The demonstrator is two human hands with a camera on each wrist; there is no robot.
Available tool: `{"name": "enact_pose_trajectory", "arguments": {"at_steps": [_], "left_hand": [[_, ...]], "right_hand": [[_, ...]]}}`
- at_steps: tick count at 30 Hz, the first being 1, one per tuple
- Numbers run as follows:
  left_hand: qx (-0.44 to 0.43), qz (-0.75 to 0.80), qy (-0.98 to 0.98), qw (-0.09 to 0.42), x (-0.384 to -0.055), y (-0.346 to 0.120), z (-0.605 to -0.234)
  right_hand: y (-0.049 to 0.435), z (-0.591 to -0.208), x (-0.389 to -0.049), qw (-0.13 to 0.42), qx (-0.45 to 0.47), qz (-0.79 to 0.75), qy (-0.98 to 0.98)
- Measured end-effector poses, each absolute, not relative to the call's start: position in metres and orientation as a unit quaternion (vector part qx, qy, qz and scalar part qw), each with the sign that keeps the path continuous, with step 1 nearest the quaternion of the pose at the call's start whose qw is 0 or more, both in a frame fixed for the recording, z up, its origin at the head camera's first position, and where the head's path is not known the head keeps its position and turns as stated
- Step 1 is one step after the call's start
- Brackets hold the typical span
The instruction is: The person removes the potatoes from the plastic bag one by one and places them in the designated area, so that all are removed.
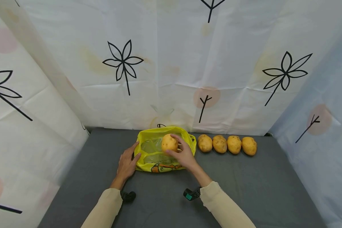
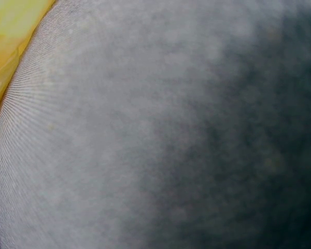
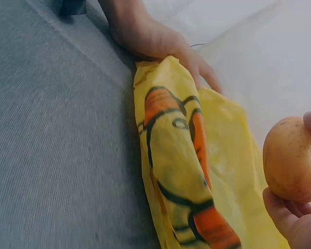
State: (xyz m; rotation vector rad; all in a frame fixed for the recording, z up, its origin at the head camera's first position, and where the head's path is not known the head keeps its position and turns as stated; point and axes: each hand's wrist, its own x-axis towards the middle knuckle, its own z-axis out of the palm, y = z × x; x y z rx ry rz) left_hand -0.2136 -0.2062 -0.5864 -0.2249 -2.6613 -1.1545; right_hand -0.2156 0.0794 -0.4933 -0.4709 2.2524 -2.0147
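A yellow plastic bag (image 1: pixel 148 166) with an orange and black print stands with its wide mouth facing up. My right hand (image 1: pixel 184 154) holds a potato (image 1: pixel 169 143) between thumb and fingers, over the bag's mouth. In the right wrist view the same potato (image 3: pixel 290 161) shows at the right edge, pinched by the fingertips (image 3: pixel 280 205). At the bag's left side my left hand (image 1: pixel 126 164) rests with its fingers extended along the side and its thumb at the front corner. The left wrist view catches only a corner of the yellow bag (image 2: pixel 10 41), with the hand out of sight.
Several potatoes (image 1: pixel 227 144) sit in a row just right of the bag, near the table's back edge. The table (image 1: pixel 245 190) has a dark grey cloth. Patterned white curtains (image 1: pixel 171 63) enclose it at the back and both sides.
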Motion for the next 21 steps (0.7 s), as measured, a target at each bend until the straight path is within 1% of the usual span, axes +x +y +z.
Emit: {"name": "enact_pose_trajectory", "arguments": {"at_steps": [6,17,21], "left_hand": [[-0.077,-0.392,-0.91,0.114,-0.214,-0.206,-0.587],[-0.078,-0.39,-0.911,0.112,-0.213,-0.206,-0.586],[-0.077,-0.391,-0.911,0.11,-0.213,-0.206,-0.586]], "right_hand": [[0.105,-0.488,-0.209,0.034,-0.165,-0.64,0.749],[0.154,-0.481,-0.202,0.038,-0.168,-0.627,0.76],[0.174,-0.478,-0.2,0.031,-0.153,-0.611,0.776]]}}
